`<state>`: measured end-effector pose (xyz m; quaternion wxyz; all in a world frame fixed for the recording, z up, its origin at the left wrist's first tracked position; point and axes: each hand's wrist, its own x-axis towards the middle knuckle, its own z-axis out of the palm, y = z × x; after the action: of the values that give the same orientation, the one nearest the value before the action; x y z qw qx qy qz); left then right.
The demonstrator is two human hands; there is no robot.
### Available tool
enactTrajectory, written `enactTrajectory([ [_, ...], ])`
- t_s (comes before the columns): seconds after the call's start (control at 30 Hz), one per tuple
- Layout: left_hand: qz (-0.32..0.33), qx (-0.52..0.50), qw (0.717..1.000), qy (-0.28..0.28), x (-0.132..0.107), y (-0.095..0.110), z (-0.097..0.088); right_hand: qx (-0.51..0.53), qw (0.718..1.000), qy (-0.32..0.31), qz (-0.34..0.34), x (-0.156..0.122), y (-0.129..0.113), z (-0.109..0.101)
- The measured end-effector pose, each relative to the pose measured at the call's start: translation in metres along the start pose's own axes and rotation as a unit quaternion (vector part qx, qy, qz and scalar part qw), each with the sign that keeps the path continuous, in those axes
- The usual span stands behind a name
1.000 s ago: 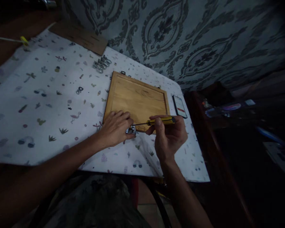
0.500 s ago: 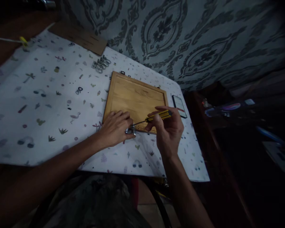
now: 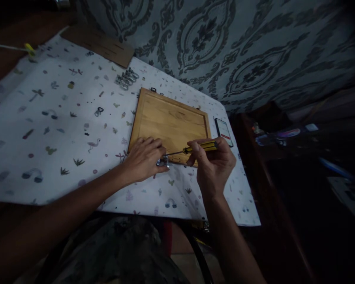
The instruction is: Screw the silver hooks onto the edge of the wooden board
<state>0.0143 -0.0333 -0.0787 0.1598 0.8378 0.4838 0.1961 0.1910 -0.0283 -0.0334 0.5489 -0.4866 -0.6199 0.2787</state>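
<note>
A wooden panel (image 3: 173, 114) with a raised frame lies on the table. My left hand (image 3: 146, 157) rests over its near edge, thumb and fingers closed on a small shiny metal hinge (image 3: 166, 161) there. My right hand (image 3: 214, 163) grips a screwdriver (image 3: 202, 147) by its yellow-and-black handle. The thin shaft points left, and its tip meets the hinge beside my left fingers. Whether a screw sits under the tip is too small to tell.
Several metal hinges (image 3: 126, 78) lie in a row behind the panel, near a piece of cardboard (image 3: 106, 45). A phone (image 3: 224, 132) lies at the right table edge. The patterned tablecloth (image 3: 64, 138) covers the table; a wallpapered wall (image 3: 203, 39) rises behind.
My right hand has shifted slightly right and down, and its grip on the screwdriver handle has turned. My left hand stays on the hinge and the panel has not moved.
</note>
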Motion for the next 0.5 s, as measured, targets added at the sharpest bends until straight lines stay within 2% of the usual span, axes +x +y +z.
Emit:
enactTrajectory([
  [0.13, 0.003, 0.001, 1.000, 0.007, 0.000, 0.000, 0.000, 0.019, 0.999, -0.048, -0.012, 0.001, -0.001, -0.005],
  [0.27, -0.004, 0.003, 1.000, -0.013, 0.001, 0.001, -0.003, 0.016, 0.996, -0.086, -0.020, 0.004, -0.003, -0.011],
  [0.5, -0.007, 0.007, 1.000, -0.024, 0.001, 0.003, -0.007, 0.013, 1.000, -0.011, -0.024, 0.005, -0.004, -0.004],
])
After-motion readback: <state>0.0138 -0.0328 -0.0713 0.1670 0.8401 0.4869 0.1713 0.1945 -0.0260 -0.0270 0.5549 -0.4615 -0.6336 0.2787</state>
